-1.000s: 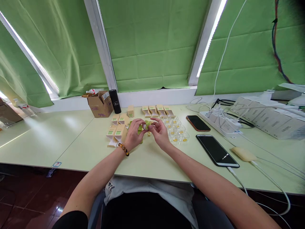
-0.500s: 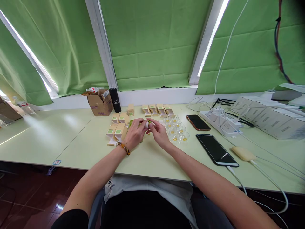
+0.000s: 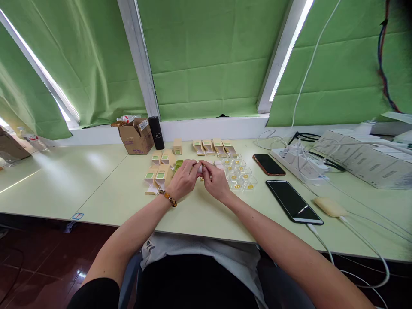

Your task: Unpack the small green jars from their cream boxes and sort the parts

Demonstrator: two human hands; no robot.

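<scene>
My left hand [image 3: 185, 177] and my right hand [image 3: 215, 179] meet over the table, fingers closed around one small white rounded piece [image 3: 200, 169]. My fingers cover most of it, so its kind cannot be made out. Just left of my left hand stand open cream cartons with green squares [image 3: 160, 175], their flaps folded out. A green item [image 3: 178, 164] shows partly behind the left fingers. Close to my right hand lies a group of clear plastic cups with yellow centres [image 3: 238, 175]. A beaded bracelet [image 3: 168, 198] circles my left wrist.
More cream cartons [image 3: 214, 147] line the back, near a brown cardboard box [image 3: 137, 137] and a black bottle [image 3: 156, 133]. To the right are two phones [image 3: 292, 201], [image 3: 268, 164], a power strip [image 3: 299, 165], cables and white boxes [image 3: 367, 159].
The green part seen on the small white piece half a second ago is now hidden by my fingers. Both hands stay together in nearly the same place; the view has shifted slightly.
</scene>
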